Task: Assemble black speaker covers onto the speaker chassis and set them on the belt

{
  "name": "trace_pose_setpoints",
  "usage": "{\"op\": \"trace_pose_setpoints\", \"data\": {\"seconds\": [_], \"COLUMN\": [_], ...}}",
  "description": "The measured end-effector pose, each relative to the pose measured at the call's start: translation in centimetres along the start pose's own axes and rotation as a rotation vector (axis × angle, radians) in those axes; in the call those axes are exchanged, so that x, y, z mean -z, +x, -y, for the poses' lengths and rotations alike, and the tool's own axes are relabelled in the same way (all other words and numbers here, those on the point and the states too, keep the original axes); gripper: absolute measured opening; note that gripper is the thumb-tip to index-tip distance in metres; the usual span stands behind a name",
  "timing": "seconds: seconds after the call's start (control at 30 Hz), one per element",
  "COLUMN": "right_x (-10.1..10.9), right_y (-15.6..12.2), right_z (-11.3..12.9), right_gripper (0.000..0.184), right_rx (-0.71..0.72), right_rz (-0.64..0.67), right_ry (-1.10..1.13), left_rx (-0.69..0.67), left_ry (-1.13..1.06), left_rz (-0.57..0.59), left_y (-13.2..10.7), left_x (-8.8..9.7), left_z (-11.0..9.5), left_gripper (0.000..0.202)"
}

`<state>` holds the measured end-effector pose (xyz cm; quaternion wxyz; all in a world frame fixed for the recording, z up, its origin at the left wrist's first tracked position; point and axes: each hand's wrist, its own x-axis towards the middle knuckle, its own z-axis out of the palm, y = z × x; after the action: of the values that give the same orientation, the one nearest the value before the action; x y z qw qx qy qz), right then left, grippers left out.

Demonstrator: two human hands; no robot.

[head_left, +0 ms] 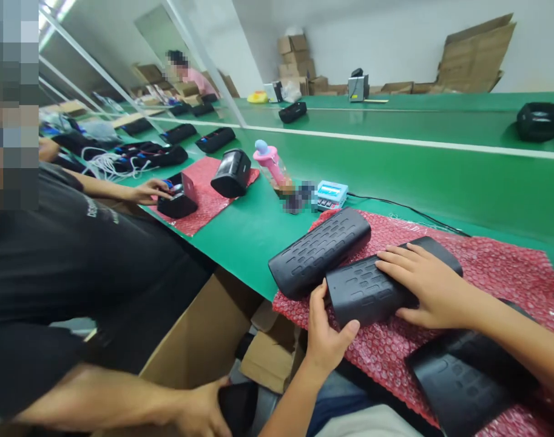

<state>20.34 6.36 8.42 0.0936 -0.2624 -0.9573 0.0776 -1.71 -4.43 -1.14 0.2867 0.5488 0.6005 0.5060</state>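
Observation:
Three black ribbed speaker shells lie on a red bubble-wrap sheet point(499, 267) at the near edge of the green bench. My right hand point(425, 282) rests flat on top of the middle shell point(372, 291), fingers spread. My left hand point(324, 334) grips that shell's near left end, thumb and fingers curled round the edge. A second shell point(320, 249) lies touching it on the left. A third shell point(463, 373) lies under my right forearm at the lower right.
A person in a black shirt point(76, 273) sits to my left, one hand at a black device point(176, 200) on another red sheet. A pink bottle point(272, 164), a small blue-white box point(331, 194) and a cable lie behind. Cardboard boxes point(258, 358) stand below the bench.

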Motion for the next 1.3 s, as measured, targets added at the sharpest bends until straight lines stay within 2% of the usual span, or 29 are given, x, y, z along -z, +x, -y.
{"op": "trace_pose_setpoints", "data": {"seconds": [0.13, 0.27, 0.33, 0.4, 0.43, 0.47, 0.53, 0.6, 0.67, 0.7, 0.9, 1.07, 1.17, 1.23, 1.3], "right_x": [0.4, 1.1, 1.4, 1.5, 1.6, 1.6, 1.6, 1.5, 1.5, 1.5, 1.3, 1.8, 2.9, 3.6, 3.8], "right_y": [0.0, -0.7, -1.0, -1.0, -0.9, -0.8, -0.7, -0.7, -0.8, -0.9, -1.0, -1.1, -0.2, 1.4, 3.6], "right_z": [-0.5, -0.4, -0.3, -0.4, -0.5, -0.5, -0.7, -0.8, -0.9, -0.9, -0.7, -0.8, -1.3, -1.6, -1.7], "right_gripper": [0.072, 0.063, 0.054, 0.050, 0.049, 0.049, 0.049, 0.050, 0.052, 0.053, 0.059, 0.058, 0.043, 0.028, 0.022], "right_rx": [0.026, 0.039, 0.044, 0.061, 0.073, 0.085, 0.097, 0.101, 0.099, 0.100, 0.086, 0.065, 0.072, 0.032, 0.009], "right_rz": [0.026, 0.035, 0.057, 0.064, 0.057, 0.046, 0.030, 0.021, 0.016, 0.016, 0.021, 0.068, 0.135, 0.173, 0.183], "right_ry": [0.089, 0.150, 0.204, 0.244, 0.252, 0.254, 0.256, 0.263, 0.275, 0.282, 0.288, 0.318, 0.390, 0.426, 0.376], "left_rx": [0.031, -0.110, -0.232, -0.363, -0.416, -0.438, -0.347, -0.140, 0.019, 0.056, 0.100, 0.148, 0.204, 0.229, 0.243], "left_ry": [0.050, 0.158, 0.252, 0.477, 0.616, 0.742, 0.934, 1.065, 1.126, 1.135, 1.035, 0.835, 0.762, 0.745, 0.740], "left_rz": [0.009, 0.031, 0.000, -0.112, -0.173, -0.188, -0.062, 0.164, 0.313, 0.347, 0.419, 0.482, 0.479, 0.455, 0.432], "left_y": [-1.5, -1.9, -0.7, 1.4, 2.7, 4.2, 7.0, 9.5, 11.5, 12.3, 16.5, 18.4, 18.9, 19.3, 19.6], "left_x": [0.0, 2.0, 3.6, 4.9, 5.2, 5.4, 5.3, 4.9, 4.6, 4.6, 6.4, 8.3, 8.6, 8.6, 8.5], "left_z": [-0.5, -1.2, -2.4, -4.1, -5.0, -5.8, -7.0, -7.8, -8.2, -8.3, -8.1, -7.1, -6.6, -6.2, -5.9], "left_gripper": [0.083, 0.068, 0.049, 0.022, 0.015, 0.018, 0.041, 0.063, 0.068, 0.066, 0.056, 0.058, 0.060, 0.058, 0.055]}}
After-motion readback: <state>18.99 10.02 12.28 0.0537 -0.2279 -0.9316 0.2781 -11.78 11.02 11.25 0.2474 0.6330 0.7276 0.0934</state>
